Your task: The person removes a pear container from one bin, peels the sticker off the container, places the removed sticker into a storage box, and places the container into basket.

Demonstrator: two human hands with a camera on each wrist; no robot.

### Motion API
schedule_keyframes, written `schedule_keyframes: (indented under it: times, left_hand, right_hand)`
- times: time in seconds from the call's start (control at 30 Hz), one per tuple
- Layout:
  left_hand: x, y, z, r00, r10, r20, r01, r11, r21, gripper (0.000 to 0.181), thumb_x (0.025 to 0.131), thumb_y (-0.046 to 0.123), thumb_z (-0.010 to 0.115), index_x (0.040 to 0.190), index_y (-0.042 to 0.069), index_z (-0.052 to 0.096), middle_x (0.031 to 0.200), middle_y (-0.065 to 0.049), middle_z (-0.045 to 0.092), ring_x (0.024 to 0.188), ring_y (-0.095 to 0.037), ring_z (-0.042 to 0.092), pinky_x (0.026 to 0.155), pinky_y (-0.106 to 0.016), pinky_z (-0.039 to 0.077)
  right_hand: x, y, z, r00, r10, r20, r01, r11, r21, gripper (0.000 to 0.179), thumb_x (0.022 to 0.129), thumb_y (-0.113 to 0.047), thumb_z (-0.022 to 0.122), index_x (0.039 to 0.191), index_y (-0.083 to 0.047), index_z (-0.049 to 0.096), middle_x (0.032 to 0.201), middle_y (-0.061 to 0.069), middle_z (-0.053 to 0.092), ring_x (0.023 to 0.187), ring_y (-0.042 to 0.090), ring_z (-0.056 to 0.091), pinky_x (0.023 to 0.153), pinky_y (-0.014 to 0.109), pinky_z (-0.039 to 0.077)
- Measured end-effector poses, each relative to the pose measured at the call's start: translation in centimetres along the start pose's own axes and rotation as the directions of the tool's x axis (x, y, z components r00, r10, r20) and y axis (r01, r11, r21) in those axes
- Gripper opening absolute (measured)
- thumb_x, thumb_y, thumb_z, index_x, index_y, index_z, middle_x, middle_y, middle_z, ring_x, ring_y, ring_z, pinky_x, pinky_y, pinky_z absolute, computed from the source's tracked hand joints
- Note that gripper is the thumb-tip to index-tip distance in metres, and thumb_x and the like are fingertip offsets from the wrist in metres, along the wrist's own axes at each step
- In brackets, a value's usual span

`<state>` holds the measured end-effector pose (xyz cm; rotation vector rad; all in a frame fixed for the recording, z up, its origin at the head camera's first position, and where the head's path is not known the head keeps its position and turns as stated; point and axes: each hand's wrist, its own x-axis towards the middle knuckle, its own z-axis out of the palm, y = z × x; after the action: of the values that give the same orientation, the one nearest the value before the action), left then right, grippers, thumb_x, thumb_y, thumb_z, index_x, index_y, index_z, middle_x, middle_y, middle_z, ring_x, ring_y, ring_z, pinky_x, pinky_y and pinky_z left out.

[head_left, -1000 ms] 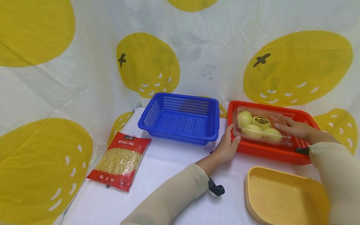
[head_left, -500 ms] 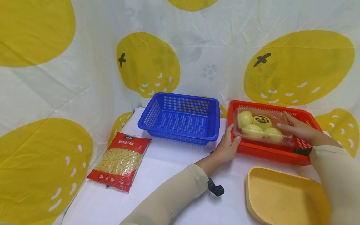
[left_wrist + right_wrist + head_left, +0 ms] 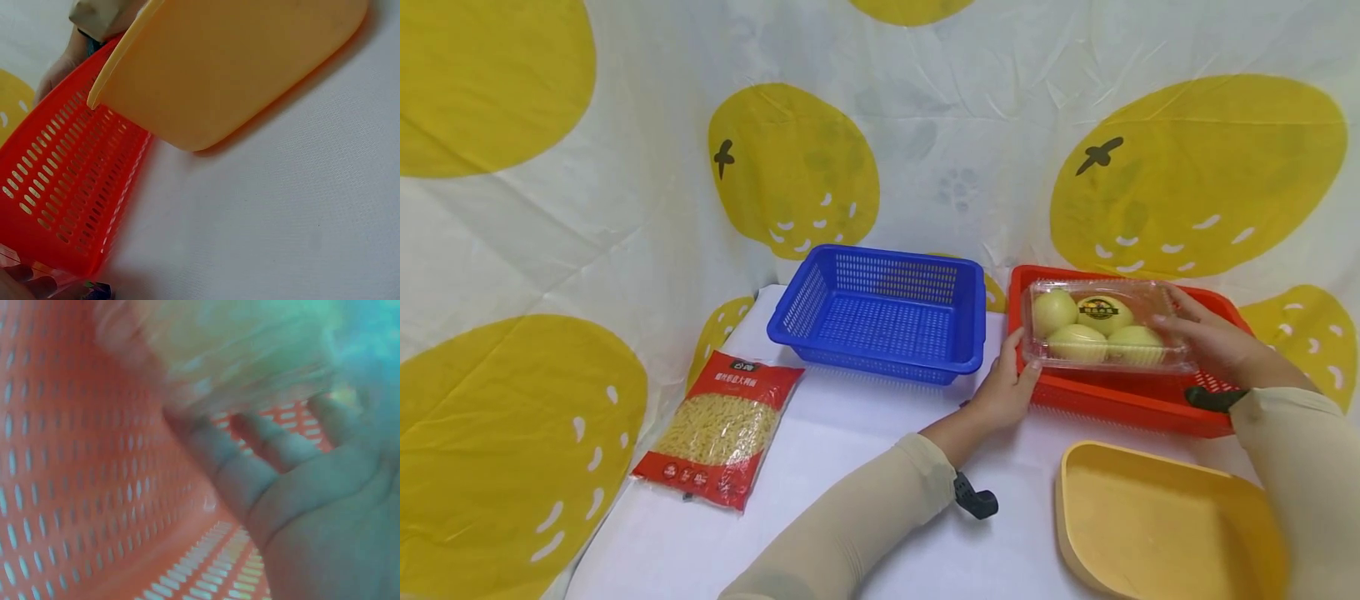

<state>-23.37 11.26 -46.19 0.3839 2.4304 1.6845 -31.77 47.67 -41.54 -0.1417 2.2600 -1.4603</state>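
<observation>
My right hand (image 3: 1213, 337) grips the right end of a clear plastic box (image 3: 1150, 302) that holds several pale yellow-green round fruits (image 3: 1077, 343). A black-and-gold label sits on its lid. The box is at the top of a red plastic basket (image 3: 1120, 407), its left end by the basket's left rim. At that left corner my left hand (image 3: 1006, 390) holds the basket, thumb towards the front. In the right wrist view the right hand's fingers (image 3: 244, 481) curl under the blurred box, inside the basket. The left wrist view shows only part of the left hand's fingers (image 3: 28, 284).
A blue basket (image 3: 880, 367) stands left of the red one. Farther left lies a red bag of spiral pasta (image 3: 722, 429). In front of the red basket is a yellow tub (image 3: 1138, 508). A fruit-printed cloth (image 3: 962, 125) hangs behind the white tabletop (image 3: 865, 442).
The box of fruits has risen slightly and levelled out in my right hand, which has shifted a little to the right. My left hand stays at the red basket's corner.
</observation>
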Motion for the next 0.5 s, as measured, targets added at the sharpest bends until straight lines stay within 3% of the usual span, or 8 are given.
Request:
schedule_keyframes:
  times: [0.1, 0.17, 0.2, 0.5]
  left_hand:
    - [0.07, 0.05, 0.09, 1.0, -0.001, -0.002, 0.001, 1.0, 0.003, 0.062, 0.115, 0.045, 0.042, 0.17, 0.031, 0.018, 0.164, -0.004, 0.044, 0.15, -0.022, 0.044, 0.123, -0.052, 0.038]
    - [0.13, 0.09, 0.17, 1.0, 0.0, -0.001, 0.0, 1.0, 0.001, 0.062, 0.115, 0.046, 0.041, 0.17, 0.031, 0.019, 0.163, -0.004, 0.045, 0.149, -0.022, 0.045, 0.123, -0.052, 0.038]
    - [0.14, 0.12, 0.19, 1.0, -0.001, 0.002, 0.001, 1.0, -0.002, 0.062, 0.115, 0.047, 0.041, 0.17, 0.032, 0.019, 0.163, -0.003, 0.045, 0.149, -0.021, 0.045, 0.123, -0.052, 0.038]
    - [0.3, 0.25, 0.39, 1.0, -0.001, 0.006, 0.001, 1.0, -0.026, 0.061, 0.114, 0.046, 0.043, 0.17, 0.032, 0.02, 0.161, -0.003, 0.047, 0.147, -0.021, 0.047, 0.122, -0.052, 0.039]
  right_hand:
    - [0.13, 0.47, -0.16, 1.0, -0.028, -0.005, 0.028, 0.992, 0.125, 0.075, 0.116, -0.033, 0.043, 0.165, -0.052, -0.011, 0.172, -0.013, 0.003, 0.131, 0.001, 0.049, 0.107, 0.041, 0.053]
    - [0.01, 0.51, -0.2, 0.999, -0.034, -0.024, 0.038, 0.988, 0.15, 0.07, 0.116, -0.029, 0.043, 0.164, -0.05, -0.003, 0.157, -0.016, 0.019, 0.113, -0.007, 0.055, 0.086, 0.026, 0.057]
    - [-0.07, 0.46, -0.2, 0.999, -0.029, -0.029, 0.033, 0.987, 0.16, 0.07, 0.116, -0.028, 0.044, 0.164, -0.05, -0.001, 0.149, -0.016, 0.022, 0.11, -0.007, 0.057, 0.086, 0.027, 0.058]
    - [-0.4, -0.25, -0.41, 0.998, 0.063, -0.009, -0.062, 0.997, 0.052, 0.08, 0.115, -0.037, 0.044, 0.168, -0.046, -0.016, 0.154, -0.008, 0.028, 0.111, -0.002, 0.057, 0.092, 0.033, 0.058]
